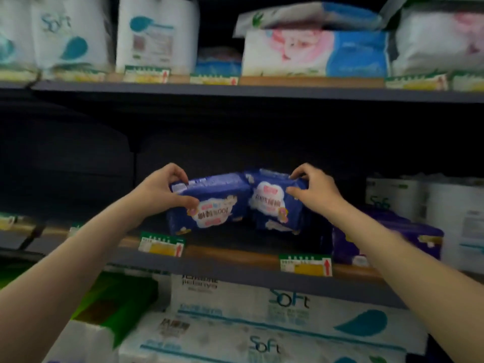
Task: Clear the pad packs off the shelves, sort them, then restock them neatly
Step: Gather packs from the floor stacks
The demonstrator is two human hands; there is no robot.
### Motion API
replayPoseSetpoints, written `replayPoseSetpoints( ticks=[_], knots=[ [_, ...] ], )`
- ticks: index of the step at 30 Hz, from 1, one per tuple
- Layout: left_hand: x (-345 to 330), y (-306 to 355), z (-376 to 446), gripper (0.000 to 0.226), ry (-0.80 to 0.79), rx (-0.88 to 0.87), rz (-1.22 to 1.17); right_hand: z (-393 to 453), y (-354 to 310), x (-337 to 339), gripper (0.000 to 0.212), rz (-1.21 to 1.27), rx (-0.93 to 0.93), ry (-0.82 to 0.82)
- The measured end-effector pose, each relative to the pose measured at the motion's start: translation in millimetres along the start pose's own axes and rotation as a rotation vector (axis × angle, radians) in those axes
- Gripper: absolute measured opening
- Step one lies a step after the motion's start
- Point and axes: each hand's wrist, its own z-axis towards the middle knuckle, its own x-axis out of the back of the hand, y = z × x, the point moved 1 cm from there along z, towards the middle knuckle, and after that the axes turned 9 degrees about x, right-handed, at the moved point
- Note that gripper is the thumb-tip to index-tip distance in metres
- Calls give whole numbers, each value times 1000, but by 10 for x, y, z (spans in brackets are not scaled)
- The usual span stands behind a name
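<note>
Blue pad packs sit side by side above the middle shelf's edge: left hand grips the left pack, right hand pinches the right pack. Looks like restocking; next, set both squarely down.

left blue pad pack | right blue pad pack | touching, upside-down print, middle shelf

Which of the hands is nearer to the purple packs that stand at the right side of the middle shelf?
The right hand. It grips a blue pad pack just up and left of the purple packs. The left hand grips the other blue pack, farther left.
</note>
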Motion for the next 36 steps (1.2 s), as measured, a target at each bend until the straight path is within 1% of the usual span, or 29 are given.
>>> replayPoseSetpoints(
  ticks=[1, 4, 5, 6, 9, 13, 16, 18, 21, 22, 24, 26, 27, 31, 34, 35, 36],
  knots=[
    [-18, -36, 64, 55, -1, -15, 56, 45, 21, -66, 23, -64, -12, -99],
    [-63, -138, 246, 44, -37, 0, 183, 120, 57, -264, 32, -236, -71, -502],
    [-82, -165, 298, 42, -68, 11, 214, 139, 58, -314, 34, -259, -92, -590],
    [-99, -168, 331, 41, -101, 19, 238, 167, 57, -353, 36, -271, -100, -631],
    [-144, -111, 380, 42, -191, 1, 350, 295, 34, -496, 41, -277, -78, -640],
    [-247, -14, 389, 38, -248, -38, 542, 397, 17, -687, 60, -268, -44, -708],
    [-285, 18, 394, 37, -239, -101, 571, 407, 72, -706, 65, -226, -44, -709],
    [-260, 4, 387, 36, -239, -112, 535, 403, 103, -712, 66, -204, -23, -656],
    [-172, -27, 392, 34, -191, -101, 466, 431, 129, -625, 65, -205, 16, -482],
    [-139, -30, 398, 34, -172, -102, 446, 442, 137, -583, 65, -223, 30, -471],
    [-104, -30, 418, 33, -167, -111, 378, 450, 159, -518, 60, -375, 100, -513],
    [-147, -19, 421, 34, -221, -117, 291, 430, 223, -527, 52, -522, 181, -511],
    [-202, -18, 418, 34, -258, -117, 263, 414, 279, -562, 48, -530, 186, -499],
    [-588, 11, 426, 33, -386, -116, 267, 341, 444, -559, 34, -376, 64, -442],
    [-908, 63, 455, 31, -423, -138, 305, 315, 442, -349, 28, -231, -2, -363],
    [-1011, 89, 464, 31, -418, -148, 307, 298, 442, -246, 28, -229, -3, -370],
    [-1111, 125, 471, 32, -403, -159, 318, 273, 454, -127, 30, -289, 7, -407]
  ],
)
